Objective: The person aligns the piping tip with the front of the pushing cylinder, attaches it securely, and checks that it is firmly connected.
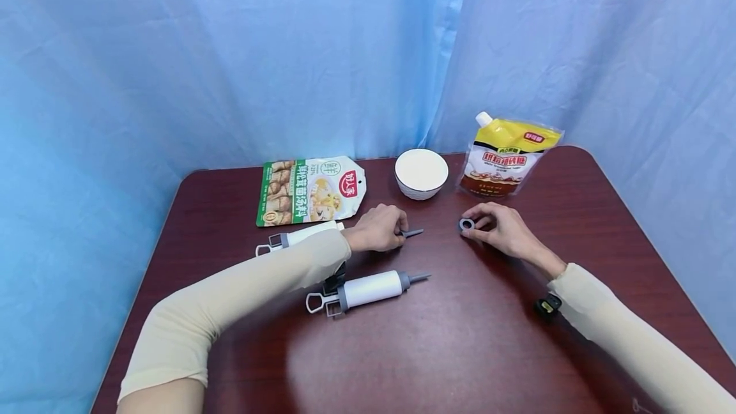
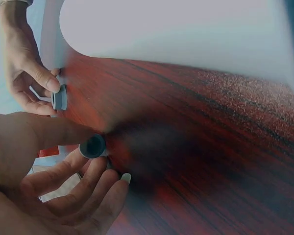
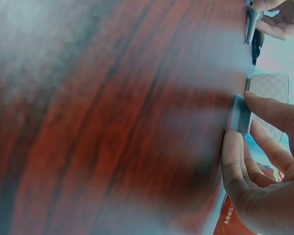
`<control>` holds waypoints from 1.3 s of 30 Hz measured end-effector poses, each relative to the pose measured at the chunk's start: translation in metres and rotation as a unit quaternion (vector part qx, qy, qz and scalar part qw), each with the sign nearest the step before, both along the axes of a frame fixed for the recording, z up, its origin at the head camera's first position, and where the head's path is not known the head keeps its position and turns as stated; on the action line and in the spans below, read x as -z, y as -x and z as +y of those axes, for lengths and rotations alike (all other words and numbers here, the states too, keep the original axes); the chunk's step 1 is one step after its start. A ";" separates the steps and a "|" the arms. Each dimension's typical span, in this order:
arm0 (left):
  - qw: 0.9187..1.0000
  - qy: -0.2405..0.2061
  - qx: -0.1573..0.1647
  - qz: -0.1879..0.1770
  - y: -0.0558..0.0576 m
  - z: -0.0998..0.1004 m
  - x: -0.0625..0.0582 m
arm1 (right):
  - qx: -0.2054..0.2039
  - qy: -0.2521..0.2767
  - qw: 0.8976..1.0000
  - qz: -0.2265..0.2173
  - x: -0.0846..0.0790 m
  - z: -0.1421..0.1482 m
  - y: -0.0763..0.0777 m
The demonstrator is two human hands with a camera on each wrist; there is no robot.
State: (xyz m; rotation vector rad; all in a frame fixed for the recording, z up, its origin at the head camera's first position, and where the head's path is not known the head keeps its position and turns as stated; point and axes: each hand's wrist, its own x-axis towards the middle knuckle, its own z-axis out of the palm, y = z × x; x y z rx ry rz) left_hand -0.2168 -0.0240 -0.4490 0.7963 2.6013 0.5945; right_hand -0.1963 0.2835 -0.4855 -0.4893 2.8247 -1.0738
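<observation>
My left hand (image 1: 379, 227) pinches a slim grey nozzle (image 1: 413, 233) just over the table, its tip pointing right. In the left wrist view the wide round end of the nozzle (image 2: 92, 146) shows between thumb and fingers. Farther right, my right hand (image 1: 506, 230) holds a grey ring (image 1: 462, 225) by its edges, thumb and fingers on opposite sides; the right wrist view shows the ring (image 3: 241, 115) standing at the tabletop. In front of the left hand lies a white syringe (image 1: 374, 289) fitted with a grey nozzle. A second white syringe (image 1: 310, 232) is partly hidden behind the left forearm.
A green and white food pouch (image 1: 313, 190) lies at the back left. A white bowl (image 1: 422, 194) stands behind the hands, with a yellow and brown spouted sugar pouch (image 1: 506, 158) upright to its right. Blue curtains (image 1: 322, 50) hang around the dark red table (image 1: 402, 356).
</observation>
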 end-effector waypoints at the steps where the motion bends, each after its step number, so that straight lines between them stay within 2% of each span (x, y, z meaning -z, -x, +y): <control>1: 1.000 -0.001 0.000 0.001 0.000 0.000 0.000 | 0.001 -0.001 1.000 -0.002 0.000 0.000 0.000; 9: 1.000 -0.001 0.000 0.010 -0.002 -0.002 -0.003 | -0.003 -0.019 1.000 -0.002 -0.001 -0.002 0.000; 15: 1.000 -0.028 -0.008 0.008 0.000 -0.008 -0.004 | -0.006 -0.017 1.000 -0.015 -0.002 -0.005 0.000; 20: 0.999 -0.049 -0.017 0.006 0.001 -0.013 -0.009 | -0.006 -0.015 1.000 -0.024 -0.004 -0.006 -0.002; 28: 0.995 -0.090 -0.013 0.032 0.001 -0.020 -0.014 | -0.009 -0.007 1.000 -0.025 -0.003 -0.010 -0.004; 35: 0.990 -0.138 -0.019 0.007 -0.005 -0.028 -0.022 | -0.012 0.008 0.999 -0.039 -0.004 -0.018 -0.008; 39: 0.988 -0.149 -0.030 -0.006 -0.007 -0.033 -0.026 | -0.012 0.013 0.999 -0.035 -0.001 -0.023 -0.009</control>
